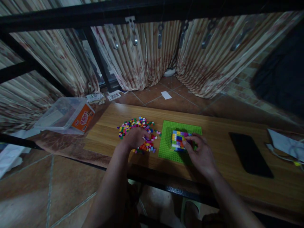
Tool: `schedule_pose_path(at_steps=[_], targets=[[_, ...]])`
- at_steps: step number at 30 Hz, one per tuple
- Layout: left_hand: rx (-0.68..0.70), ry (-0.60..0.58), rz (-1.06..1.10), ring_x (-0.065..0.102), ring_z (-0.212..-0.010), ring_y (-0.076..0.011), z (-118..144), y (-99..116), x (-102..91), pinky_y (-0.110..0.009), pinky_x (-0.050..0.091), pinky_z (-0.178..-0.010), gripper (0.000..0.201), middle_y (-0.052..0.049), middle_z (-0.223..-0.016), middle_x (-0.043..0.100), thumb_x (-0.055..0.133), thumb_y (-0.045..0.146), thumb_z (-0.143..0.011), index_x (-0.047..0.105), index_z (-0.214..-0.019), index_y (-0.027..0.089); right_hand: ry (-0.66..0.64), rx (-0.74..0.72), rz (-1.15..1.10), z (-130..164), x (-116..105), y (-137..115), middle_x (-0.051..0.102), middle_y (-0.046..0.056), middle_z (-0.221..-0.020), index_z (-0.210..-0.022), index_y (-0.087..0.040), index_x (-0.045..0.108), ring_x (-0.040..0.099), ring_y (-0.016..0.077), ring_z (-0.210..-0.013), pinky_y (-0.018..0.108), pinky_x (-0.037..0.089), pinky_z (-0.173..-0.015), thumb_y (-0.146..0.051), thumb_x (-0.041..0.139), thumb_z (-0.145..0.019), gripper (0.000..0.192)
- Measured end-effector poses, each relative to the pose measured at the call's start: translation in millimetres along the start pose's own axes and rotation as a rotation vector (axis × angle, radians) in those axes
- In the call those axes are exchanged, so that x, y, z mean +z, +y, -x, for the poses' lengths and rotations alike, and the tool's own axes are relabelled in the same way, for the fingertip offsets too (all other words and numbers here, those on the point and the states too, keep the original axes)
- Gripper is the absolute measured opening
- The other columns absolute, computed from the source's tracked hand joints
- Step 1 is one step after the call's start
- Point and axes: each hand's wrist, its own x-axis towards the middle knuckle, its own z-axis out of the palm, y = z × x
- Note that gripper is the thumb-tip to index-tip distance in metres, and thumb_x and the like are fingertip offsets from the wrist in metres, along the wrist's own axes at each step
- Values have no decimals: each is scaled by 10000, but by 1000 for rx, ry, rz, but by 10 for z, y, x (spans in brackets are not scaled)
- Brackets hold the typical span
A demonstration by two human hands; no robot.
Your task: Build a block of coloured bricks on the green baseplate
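A green baseplate [169,148] lies on a wooden table [213,133]. On it stands a small block built of many-coloured bricks [177,139]. My right hand [201,155] touches the right side of this block with its fingertips. To the left of the plate lies a loose pile of small coloured bricks [136,124]. My left hand [134,137] rests on that pile with fingers curled down into the bricks; whether it holds one is hidden.
A black phone [250,154] lies on the table to the right, with white paper and a cable [285,144] beyond it. A clear plastic box with an orange label [68,115] sits on the floor at left. Curtains hang behind, under a black bar.
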Motion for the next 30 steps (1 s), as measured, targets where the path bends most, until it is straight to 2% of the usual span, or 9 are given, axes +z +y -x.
schedule_pose_path(at_steps=[2, 9, 12, 15, 19, 23, 26, 30], targets=[[34, -24, -28, 665, -832, -173, -10, 26, 34, -242, 485, -754, 273, -10, -889, 753, 568, 126, -711, 771, -850, 244, 3, 0, 7, 3, -2, 7, 574, 144, -1177, -986, -181, 672, 538, 271, -1153, 452, 416, -994, -487, 535, -853, 361], [-1, -58, -79, 669, -893, -197, -42, 91, 41, -266, 482, -782, 272, -32, -948, 743, 546, 122, -735, 756, -868, 232, 19, 8, 18, -1, -9, -24, 559, 149, -1182, -962, -181, 679, 552, 273, -1130, 463, 426, -985, -466, 543, -843, 337], [6, -32, -91, 660, -863, -187, -41, 103, 28, -258, 476, -764, 259, -40, -938, 734, 543, 96, -727, 740, -852, 210, 26, 8, 4, -14, -33, -30, 567, 146, -1183, -970, -185, 678, 538, 270, -1159, 463, 419, -997, -458, 538, -853, 328], [47, 14, -46, 640, -798, -169, -26, 130, -14, -249, 462, -724, 158, -38, -863, 717, 555, 157, -780, 709, -795, 185, 71, 23, -29, -36, -80, -18, 577, 141, -1190, -967, -190, 679, 538, 268, -1165, 462, 431, -984, -451, 534, -862, 317], [59, 68, 180, 613, -722, -147, -13, 220, -79, -235, 450, -660, 173, -25, -804, 696, 573, 301, -837, 687, -873, 176, 145, 39, -83, -70, -165, -20, 622, 124, -1146, -935, -192, 682, 586, 255, -1084, 440, 466, -929, -436, 527, -872, 295], [86, 9, 559, 601, -722, -133, -52, 422, -7, -223, 454, -642, 230, -35, -841, 685, 568, 333, -851, 664, -943, 146, 146, 15, -177, -69, -214, -102, 695, 70, -956, -884, -206, 681, 639, 218, -936, 395, 485, -876, -406, 518, -888, 259], [31, -44, 771, 547, -632, -103, -91, 622, 120, -213, 437, -589, 235, -20, -789, 657, 596, 323, -826, 657, -947, 130, 94, -54, -273, -31, -212, -200, 701, 50, -950, -895, -221, 678, 646, 201, -915, 374, 492, -867, -370, 536, -888, 206], [-33, -140, 914, 502, -584, -80, -113, 814, 235, -206, 419, -570, 265, 3, -734, 625, 633, 318, -797, 667, -982, 131, -12, -177, -307, 36, -204, -299, 692, 46, -1001, -965, -240, 678, 638, 193, -963, 361, 491, -878, -296, 567, -885, 148]])
